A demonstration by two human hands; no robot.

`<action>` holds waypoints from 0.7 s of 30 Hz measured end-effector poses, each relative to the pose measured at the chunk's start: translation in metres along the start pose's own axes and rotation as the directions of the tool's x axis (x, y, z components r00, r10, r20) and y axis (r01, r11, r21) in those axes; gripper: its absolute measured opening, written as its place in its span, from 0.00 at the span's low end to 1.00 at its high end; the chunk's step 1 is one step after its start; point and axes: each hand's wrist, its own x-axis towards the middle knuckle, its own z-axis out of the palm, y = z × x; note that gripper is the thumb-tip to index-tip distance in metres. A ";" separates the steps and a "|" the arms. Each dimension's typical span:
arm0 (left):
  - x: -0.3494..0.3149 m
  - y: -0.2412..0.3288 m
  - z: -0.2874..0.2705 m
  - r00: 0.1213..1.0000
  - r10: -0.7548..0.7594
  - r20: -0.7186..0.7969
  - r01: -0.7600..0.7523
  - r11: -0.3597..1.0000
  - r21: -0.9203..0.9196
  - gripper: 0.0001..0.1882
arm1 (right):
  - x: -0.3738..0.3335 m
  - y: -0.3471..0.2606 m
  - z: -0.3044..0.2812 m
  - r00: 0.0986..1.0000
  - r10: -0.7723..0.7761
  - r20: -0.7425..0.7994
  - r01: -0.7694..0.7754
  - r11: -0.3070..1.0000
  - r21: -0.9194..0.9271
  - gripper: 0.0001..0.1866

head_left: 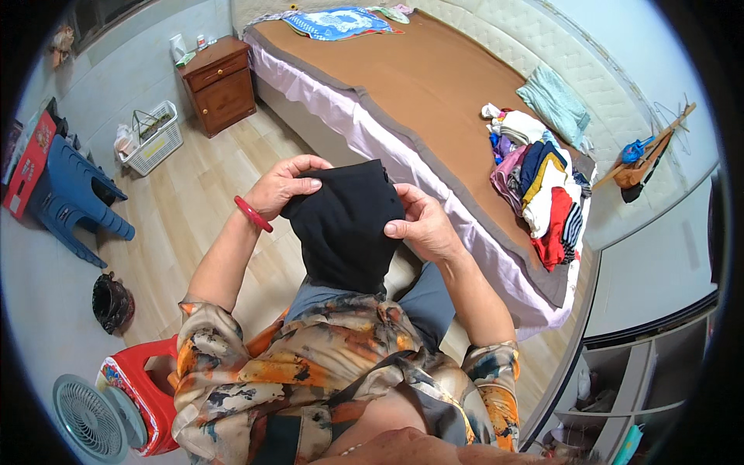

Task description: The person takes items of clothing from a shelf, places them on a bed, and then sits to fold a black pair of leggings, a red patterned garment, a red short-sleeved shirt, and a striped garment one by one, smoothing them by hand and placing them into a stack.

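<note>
A black cloth garment [345,225] hangs between my hands in front of my lap; its exact kind is hard to make out. My left hand [291,184] pinches its upper left edge, thumb lying on top of the cloth. On the opposite side, my right hand [422,221] grips the right edge between thumb and fingers. The garment's top edge is stretched between the two grips, and its lower part drops toward my grey-blue trousers [428,302]. A red bangle [253,215] circles my left wrist.
A bed [403,85] with a brown cover stands ahead and right, bearing a heap of mixed clothes [542,182] and a pale green pillow [554,105]. Leftward are a wooden nightstand [221,85], a white basket [159,143], blue stools [74,194], a red stool [155,403] and a fan [89,418].
</note>
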 end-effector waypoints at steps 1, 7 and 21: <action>-0.001 0.004 0.006 1.000 0.026 -0.012 -0.026 0.999 0.034 0.13 | 0.000 0.003 0.003 1.000 0.004 0.003 -0.004 1.000 -0.002 0.30; -0.001 -0.009 0.004 0.972 0.231 -0.045 -0.198 0.908 0.370 0.07 | 0.002 0.025 0.013 0.998 -0.017 0.060 0.017 1.000 0.008 0.30; 0.017 -0.013 0.037 0.815 0.453 0.361 -0.362 0.885 -0.292 0.02 | 0.047 0.017 0.011 0.957 0.057 0.284 0.018 0.967 -0.254 0.33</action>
